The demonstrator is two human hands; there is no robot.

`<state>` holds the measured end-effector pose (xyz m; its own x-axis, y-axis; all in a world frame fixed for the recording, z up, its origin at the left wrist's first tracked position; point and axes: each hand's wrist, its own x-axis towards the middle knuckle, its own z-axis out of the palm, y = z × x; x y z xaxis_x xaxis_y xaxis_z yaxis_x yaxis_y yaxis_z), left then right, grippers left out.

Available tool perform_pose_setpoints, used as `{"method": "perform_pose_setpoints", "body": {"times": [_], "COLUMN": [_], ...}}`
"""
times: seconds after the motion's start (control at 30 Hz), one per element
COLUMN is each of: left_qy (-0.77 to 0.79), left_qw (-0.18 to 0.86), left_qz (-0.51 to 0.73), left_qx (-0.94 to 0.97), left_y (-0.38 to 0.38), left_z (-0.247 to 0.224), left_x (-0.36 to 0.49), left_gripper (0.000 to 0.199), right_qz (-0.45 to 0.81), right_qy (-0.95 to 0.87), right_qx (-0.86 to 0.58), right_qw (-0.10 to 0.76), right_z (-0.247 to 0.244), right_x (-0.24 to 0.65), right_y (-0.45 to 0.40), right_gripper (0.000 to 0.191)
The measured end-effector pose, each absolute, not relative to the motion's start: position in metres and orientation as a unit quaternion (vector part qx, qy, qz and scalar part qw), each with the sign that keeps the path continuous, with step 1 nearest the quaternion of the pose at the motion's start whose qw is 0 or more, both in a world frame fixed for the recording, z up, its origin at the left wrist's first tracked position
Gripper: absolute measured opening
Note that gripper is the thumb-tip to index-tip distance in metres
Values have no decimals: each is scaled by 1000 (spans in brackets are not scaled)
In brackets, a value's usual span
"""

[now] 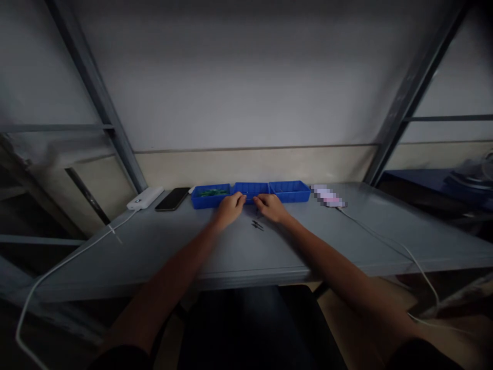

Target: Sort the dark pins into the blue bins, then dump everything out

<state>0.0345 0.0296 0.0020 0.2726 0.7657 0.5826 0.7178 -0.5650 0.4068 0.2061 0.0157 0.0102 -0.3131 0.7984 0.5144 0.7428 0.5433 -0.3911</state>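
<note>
Head — left hand (231,206), right hand (271,206) near bins (252,187); table's front edge (254,274) well apart.

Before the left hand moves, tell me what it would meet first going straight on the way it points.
The left hand, angled forward and inward, would likely meet the middle blue bin first; whether it would clear the rim is hard to tell.

No text, label, brand or number can be read. Toward nine o'clock, a white device (148,197) bears a small dark mark (137,201), too tiny to make out; toward three o'clock, a phone screen (326,195) is pixelated past reading.
</note>
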Motion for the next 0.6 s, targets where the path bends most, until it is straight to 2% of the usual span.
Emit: {"method": "perform_pose_setpoints", "body": {"times": [0.17, 0.33, 0.6], "left_qy": [466, 470, 470], "left_qw": [43, 52, 48], "left_qz": [388, 393, 388], "left_qx": [794, 788, 792], "left_y": [30, 30, 28], "left_z": [2, 2, 3], "left_x": [34, 35, 36], "left_gripper": [31, 29, 30], "right_qz": [64, 55, 54], "right_qy": [-803, -820, -814], "right_qx": [-460, -434, -451], "right_qw": [374, 368, 363], "right_z": [9, 8, 10], "right_x": [207, 207, 206], "right_y": [14, 15, 14], "right_gripper": [23, 16, 27]}}
